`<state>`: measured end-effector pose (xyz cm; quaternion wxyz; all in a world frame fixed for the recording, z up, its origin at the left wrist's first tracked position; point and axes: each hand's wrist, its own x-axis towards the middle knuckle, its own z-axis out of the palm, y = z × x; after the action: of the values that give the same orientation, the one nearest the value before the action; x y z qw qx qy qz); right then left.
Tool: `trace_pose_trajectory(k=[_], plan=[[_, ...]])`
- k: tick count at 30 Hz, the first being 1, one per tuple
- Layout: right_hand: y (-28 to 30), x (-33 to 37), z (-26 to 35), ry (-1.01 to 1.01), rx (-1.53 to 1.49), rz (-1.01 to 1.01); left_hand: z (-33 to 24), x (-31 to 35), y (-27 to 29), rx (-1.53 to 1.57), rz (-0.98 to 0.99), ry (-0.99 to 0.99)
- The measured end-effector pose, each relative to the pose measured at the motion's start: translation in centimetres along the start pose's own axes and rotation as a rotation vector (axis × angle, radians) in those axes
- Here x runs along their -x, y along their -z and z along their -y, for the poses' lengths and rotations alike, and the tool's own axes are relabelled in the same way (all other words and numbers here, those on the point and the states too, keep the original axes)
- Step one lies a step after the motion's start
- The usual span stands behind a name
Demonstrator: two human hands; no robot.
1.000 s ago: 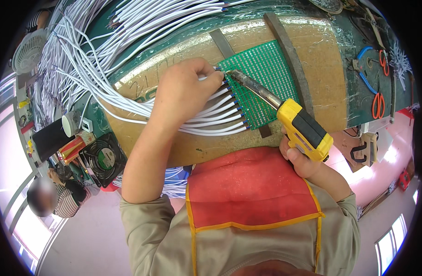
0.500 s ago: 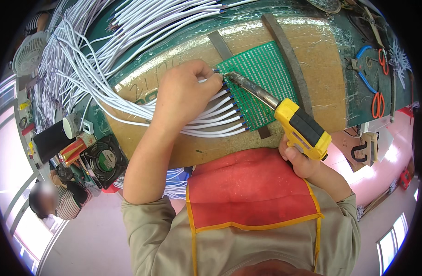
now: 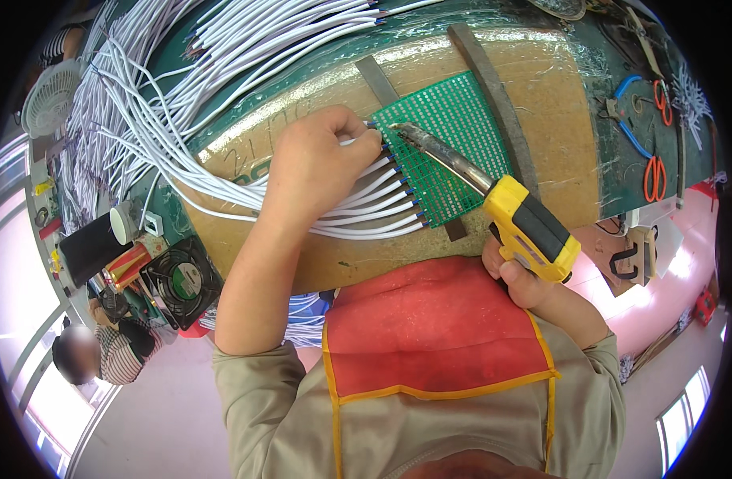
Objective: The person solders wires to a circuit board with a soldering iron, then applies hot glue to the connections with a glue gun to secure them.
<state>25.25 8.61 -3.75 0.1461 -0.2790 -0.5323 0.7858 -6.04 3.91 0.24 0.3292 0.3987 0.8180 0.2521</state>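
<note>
A green perforated circuit board (image 3: 450, 152) lies on the brown board in front of me, a row of white cables (image 3: 374, 214) meeting its left edge. My left hand (image 3: 322, 156) is closed at that edge, thumb and fingertips pinched on a white cable that they partly hide. In my right hand (image 3: 516, 275) is a yellow and black soldering gun (image 3: 534, 227), gripped by its handle. Its long metal barrel points up and left over the circuit board, and the tip is close to my left fingertips. Whether the tip touches the board I cannot tell.
Two grey bars (image 3: 494, 104) lie on the brown board (image 3: 557, 104). Bundles of white cables (image 3: 278, 40) cover the table's far left. Pliers (image 3: 629, 120) and orange-handled scissors (image 3: 655, 177) lie at right. A black fan (image 3: 181, 281) stands at left, near another person (image 3: 126, 351).
The soldering gun and my right hand have shifted slightly right and down, away from my left fingertips. My left hand has moved a little left and still pinches the cable.
</note>
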Motion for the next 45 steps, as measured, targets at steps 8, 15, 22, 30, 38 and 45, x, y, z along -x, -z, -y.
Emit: trace_pose_trajectory(k=[8,15,22,30,38,45], plan=[[0.3,-0.2,0.2,-0.018,0.058,0.05,0.0,-0.1,-0.1,0.008,0.0,0.022],[0.3,-0.3,2.3,0.148,-0.206,-0.066,-0.9,-0.4,0.0,-0.015,0.006,0.0],[5.7,-4.4,6.1,0.238,-0.379,-0.607,0.0,0.0,0.1,-0.057,-0.036,-0.009],[12.0,-9.9,7.9,0.138,-0.228,-0.804,-0.2,0.0,0.1,-0.011,-0.015,0.015],[11.2,-8.0,9.0,0.079,-0.044,-0.764,0.4,0.2,-0.2,0.036,-0.053,-0.05],[9.1,-5.5,8.6,0.309,1.023,-0.853,0.7,1.0,-0.2,-0.075,-0.129,-0.187]])
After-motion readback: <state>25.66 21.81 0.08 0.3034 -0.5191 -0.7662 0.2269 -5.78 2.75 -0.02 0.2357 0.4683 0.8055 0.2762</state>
